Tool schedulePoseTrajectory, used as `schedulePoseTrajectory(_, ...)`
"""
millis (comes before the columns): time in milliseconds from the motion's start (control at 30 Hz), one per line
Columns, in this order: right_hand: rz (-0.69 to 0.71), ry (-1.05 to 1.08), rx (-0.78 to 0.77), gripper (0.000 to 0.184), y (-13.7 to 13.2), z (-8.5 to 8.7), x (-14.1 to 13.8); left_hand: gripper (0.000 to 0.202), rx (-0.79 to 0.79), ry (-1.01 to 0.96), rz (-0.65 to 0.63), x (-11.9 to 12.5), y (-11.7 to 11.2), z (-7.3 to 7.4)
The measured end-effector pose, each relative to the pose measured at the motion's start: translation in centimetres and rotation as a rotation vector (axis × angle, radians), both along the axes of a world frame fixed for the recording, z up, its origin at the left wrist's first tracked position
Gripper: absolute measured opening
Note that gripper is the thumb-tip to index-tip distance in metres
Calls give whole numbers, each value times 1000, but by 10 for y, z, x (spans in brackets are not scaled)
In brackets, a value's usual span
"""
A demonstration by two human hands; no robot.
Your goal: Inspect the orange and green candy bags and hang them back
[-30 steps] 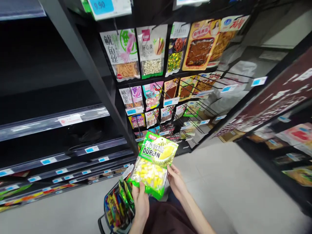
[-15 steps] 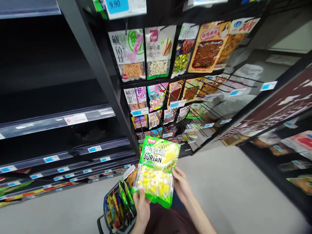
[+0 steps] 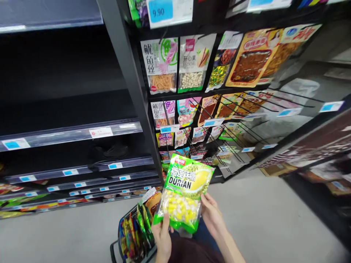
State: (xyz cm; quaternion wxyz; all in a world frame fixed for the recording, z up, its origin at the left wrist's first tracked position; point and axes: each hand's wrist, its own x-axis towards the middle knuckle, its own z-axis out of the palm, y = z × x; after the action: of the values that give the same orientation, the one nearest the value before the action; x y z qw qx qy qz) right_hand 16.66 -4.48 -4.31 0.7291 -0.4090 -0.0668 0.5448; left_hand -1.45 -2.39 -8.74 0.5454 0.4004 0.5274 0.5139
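A green bag of durian candy (image 3: pixel 184 191) with a clear window of yellow sweets is held upright low in the middle of the view. My left hand (image 3: pixel 162 233) pinches its bottom left corner. My right hand (image 3: pixel 211 215) grips its right edge, fingers curled behind the bag. Just below and left of it stands a black shopping basket (image 3: pixel 121 245) packed with several bright snack packets.
A black peg rack (image 3: pixel 219 124) of hanging snack bags rises ahead, with a squid-strip bag (image 3: pixel 161 65) and pistachio bag (image 3: pixel 195 62) on top. Dark, mostly bare shelves (image 3: pixel 71 135) with blue price tags run to the left. Grey floor (image 3: pixel 260 223) lies right, before another dark shelf unit.
The view has swung left and down a little, so the rack and shelves sit further right. The bag has sunk slightly lower in both hands, which keep the same hold.
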Motion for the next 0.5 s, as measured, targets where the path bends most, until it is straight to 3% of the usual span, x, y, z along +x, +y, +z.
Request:
schedulePoseTrajectory(133,0,15,-34,37,-1,0,-2,60,45,119,-13,-3,-1,7)
schedulePoseTrajectory(200,-4,21,-40,37,0,0,-5,59,167,219,-10,-5,-1,10)
schedulePoseTrajectory(333,41,135,-6,34,6,-6,-11,45,765,407,-149,-2,0,20)
schedulePoseTrajectory(433,172,255,-30,36,11,-12,-14,32,1157,399,-416,13,-5,36)
schedulePoseTrajectory(500,185,271,-40,34,11,-14,-14,30,1359,438,-632,26,-12,48)
